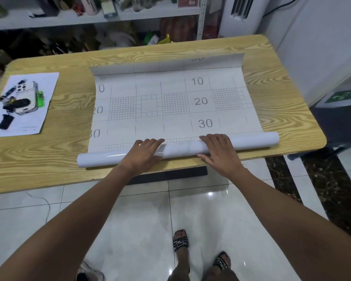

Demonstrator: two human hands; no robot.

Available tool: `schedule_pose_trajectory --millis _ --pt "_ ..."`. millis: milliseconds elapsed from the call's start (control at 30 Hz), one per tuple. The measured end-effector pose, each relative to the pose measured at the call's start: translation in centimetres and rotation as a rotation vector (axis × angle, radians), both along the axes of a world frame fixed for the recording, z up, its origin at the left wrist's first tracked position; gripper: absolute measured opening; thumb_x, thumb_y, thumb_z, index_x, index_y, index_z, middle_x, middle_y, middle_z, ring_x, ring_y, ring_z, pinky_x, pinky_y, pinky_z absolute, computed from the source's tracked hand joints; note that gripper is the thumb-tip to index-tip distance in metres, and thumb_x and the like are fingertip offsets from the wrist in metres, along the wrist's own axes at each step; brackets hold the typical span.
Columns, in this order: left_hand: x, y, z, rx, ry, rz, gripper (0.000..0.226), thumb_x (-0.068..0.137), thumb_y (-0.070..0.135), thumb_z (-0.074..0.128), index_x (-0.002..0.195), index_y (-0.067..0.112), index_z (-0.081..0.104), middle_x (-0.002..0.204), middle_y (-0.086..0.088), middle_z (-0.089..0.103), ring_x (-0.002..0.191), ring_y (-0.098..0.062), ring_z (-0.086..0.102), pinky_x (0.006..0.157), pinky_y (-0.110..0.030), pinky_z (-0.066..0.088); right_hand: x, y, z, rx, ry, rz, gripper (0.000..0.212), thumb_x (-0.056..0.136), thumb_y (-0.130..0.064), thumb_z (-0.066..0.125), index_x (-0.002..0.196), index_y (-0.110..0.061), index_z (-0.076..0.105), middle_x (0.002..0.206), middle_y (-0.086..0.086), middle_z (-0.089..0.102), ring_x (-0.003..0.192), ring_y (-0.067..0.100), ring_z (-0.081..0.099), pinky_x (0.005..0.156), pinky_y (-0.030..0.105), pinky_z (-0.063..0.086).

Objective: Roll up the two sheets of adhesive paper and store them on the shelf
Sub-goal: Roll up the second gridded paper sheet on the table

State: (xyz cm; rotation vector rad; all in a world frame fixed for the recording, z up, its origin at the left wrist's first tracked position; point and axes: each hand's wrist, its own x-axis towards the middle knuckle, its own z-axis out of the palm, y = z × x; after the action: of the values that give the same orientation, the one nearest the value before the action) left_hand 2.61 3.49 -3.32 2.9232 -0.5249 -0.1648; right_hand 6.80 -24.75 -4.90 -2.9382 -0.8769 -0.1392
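Note:
A white sheet of adhesive paper (170, 102) with a printed grid and numbers lies backing side up across the middle of the wooden table (69, 110). Its near end is wound into a glossy roll (101, 159) that spans the sheet's width near the table's front edge. My left hand (145, 152) lies flat on top of the roll left of centre, fingers straight. My right hand (218, 150) rests on the roll right of centre, fingers over the top and thumb on the near side. The sheet's far edge curls upward. I see only one sheet. The shelf (101, 19) stands behind the table.
A white paper (39, 118) at the table's left end carries two phones (26, 88) and several small dark items. The shelf is crowded with bottles and boxes. A white appliance (243, 15) stands at the back right, a dark bin (336, 122) to the right. My sandalled feet stand on glossy floor tiles.

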Motion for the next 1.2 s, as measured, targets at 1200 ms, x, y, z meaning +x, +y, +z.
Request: schedule_pose_trajectory --millis 1200 --pt "-0.4 0.0 0.2 -0.036 -0.004 0.025 0.053 0.078 0.034 0.071 0.119 0.008 0.053 0.110 -0.016 0.055 0.090 -0.035 0.055 0.077 -0.043 0.046 0.8 1.1 0.4 0.039 0.058 -0.020 0.048 0.089 -0.044 0.032 0.110 -0.012 0.060 0.108 0.011 0.058 0.089 0.033 0.055 0.081 0.043 0.044"
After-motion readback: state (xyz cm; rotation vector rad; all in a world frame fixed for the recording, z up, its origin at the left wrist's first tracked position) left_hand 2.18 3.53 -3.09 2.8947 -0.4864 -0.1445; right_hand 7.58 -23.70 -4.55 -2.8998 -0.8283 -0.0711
